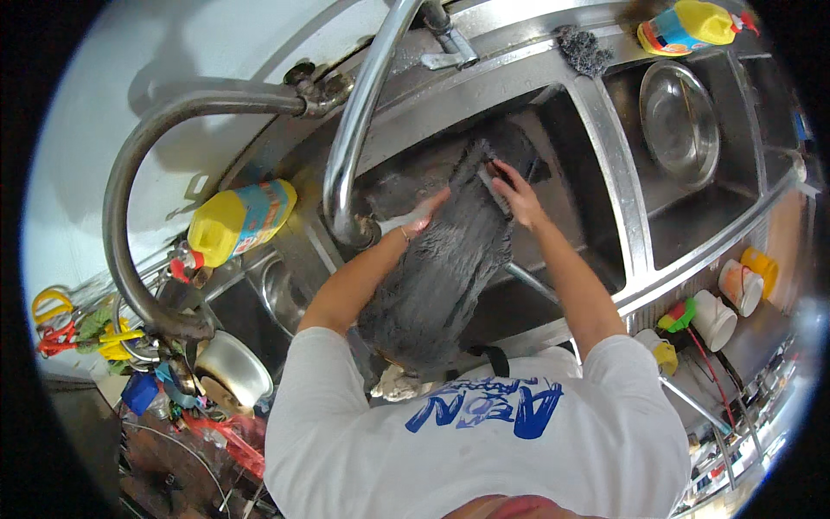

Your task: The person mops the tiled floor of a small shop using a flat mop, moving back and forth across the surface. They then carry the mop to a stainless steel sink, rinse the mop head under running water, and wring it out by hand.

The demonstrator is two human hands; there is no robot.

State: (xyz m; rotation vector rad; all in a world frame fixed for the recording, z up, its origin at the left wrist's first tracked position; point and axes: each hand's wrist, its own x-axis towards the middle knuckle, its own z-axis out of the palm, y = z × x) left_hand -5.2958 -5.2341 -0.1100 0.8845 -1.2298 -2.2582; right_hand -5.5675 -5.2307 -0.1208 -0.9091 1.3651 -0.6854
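A dark grey, wet-looking cloth (447, 266) is stretched over the large steel sink basin (551, 156), from its far side towards my body. My right hand (519, 198) is closed around what looks like a scrubbing brush (496, 188), dark on top with a pale lower edge, pressed against the cloth's right side. At the cloth's left edge rests my left hand (428, 211), fingers stretched forward; whether it grips the fabric is unclear. The mouth of the chrome tap spout (353, 156) lies just left of that hand. A metal rod (532, 282) shows from under the cloth.
Yellow bottles stand left (243, 224) and at the back right (687, 29). A steel-wool scourer (583, 52) lies on the rim. The right basin holds a metal bowl (679, 123). A thick curved pipe (123, 175) and a metal pot (233, 370) are at left, plastic tubs (713, 321) at right.
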